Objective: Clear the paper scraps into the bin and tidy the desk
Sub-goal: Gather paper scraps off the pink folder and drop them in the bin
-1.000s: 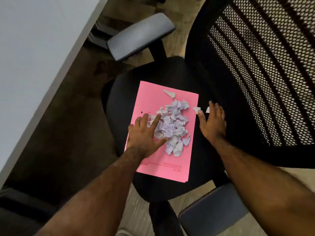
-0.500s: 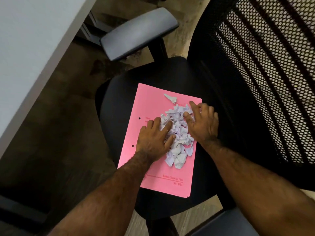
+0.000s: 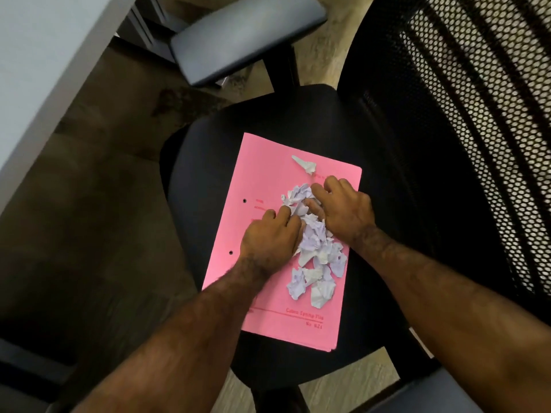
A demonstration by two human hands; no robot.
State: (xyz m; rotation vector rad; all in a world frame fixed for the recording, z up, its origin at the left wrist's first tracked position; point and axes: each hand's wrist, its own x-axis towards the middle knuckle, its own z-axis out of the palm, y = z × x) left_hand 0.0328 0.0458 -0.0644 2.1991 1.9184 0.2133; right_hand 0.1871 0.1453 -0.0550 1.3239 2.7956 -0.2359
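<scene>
A pile of white crumpled paper scraps (image 3: 316, 263) lies on a pink file folder (image 3: 268, 180) that rests flat on a black office chair seat (image 3: 202, 162). My left hand (image 3: 269, 239) presses against the pile's left side, fingers curled into the scraps. My right hand (image 3: 343, 210) covers the pile's upper right, fingers bent down into the paper. Both hands cup the heap between them. One loose scrap (image 3: 304, 164) lies apart near the folder's top edge. No bin is in view.
The chair's black mesh backrest (image 3: 465, 120) rises on the right. A grey armrest (image 3: 244, 37) sits beyond the seat, another at the bottom right (image 3: 441, 391). A white desk edge (image 3: 50, 67) runs along the upper left, over dark floor.
My right hand came in from the bare seat onto the pile. Both hands have closed tighter around the scraps, squeezing the heap narrower.
</scene>
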